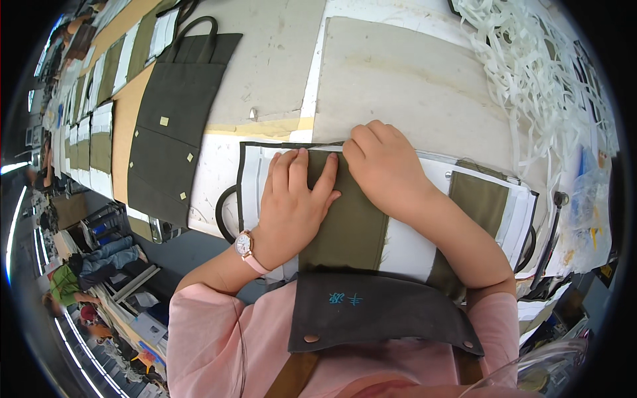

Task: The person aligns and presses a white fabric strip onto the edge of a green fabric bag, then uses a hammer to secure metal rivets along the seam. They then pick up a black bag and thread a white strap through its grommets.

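A flat fabric bag (pixel 345 232), with olive and white panels, dark edge binding and dark handles at its sides, lies in front of me on the table. My left hand (pixel 292 202) rests flat on its upper left part, fingers spread and pressing the cloth near the far edge. A watch with a pink strap (pixel 244 244) is on that wrist. My right hand (pixel 385 166) is closed at the middle of the bag's far edge, its fingers curled and gripping the bound edge. The fingertips of the right hand are partly hidden.
Grey-beige boards (pixel 405 79) cover the table beyond the bag. At the left lies a dark green bag (pixel 172 132) with pale square patches. White strips (pixel 524 73) are heaped at the far right, with clear plastic (pixel 590 219) nearby. Other people work at the far left.
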`<state>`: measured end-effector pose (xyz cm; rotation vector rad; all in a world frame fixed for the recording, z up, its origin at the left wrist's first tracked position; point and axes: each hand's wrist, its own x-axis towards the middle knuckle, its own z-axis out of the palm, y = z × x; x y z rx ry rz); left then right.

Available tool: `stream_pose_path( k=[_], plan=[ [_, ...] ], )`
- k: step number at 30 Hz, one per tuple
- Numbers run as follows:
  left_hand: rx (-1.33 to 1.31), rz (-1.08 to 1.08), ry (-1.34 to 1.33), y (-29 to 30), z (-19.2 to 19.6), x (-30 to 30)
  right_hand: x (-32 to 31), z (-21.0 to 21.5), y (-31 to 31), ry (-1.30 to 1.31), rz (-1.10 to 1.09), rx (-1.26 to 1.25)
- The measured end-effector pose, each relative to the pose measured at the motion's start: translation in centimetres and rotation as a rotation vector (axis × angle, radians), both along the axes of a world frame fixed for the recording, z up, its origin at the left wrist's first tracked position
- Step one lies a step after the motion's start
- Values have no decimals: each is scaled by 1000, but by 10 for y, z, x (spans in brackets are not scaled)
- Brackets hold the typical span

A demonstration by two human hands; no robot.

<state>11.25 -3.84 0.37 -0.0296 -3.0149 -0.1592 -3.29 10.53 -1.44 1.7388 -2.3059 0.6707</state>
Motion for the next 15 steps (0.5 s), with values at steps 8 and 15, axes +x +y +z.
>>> stream_pose_path(
  k=[8, 15],
  plan=[
    [-9, 7, 47, 1, -6, 0, 10, -1, -5, 95, 3, 61],
    [-12, -2, 30, 0, -1, 1, 3, -9, -6, 101, -26, -40]
  ],
)
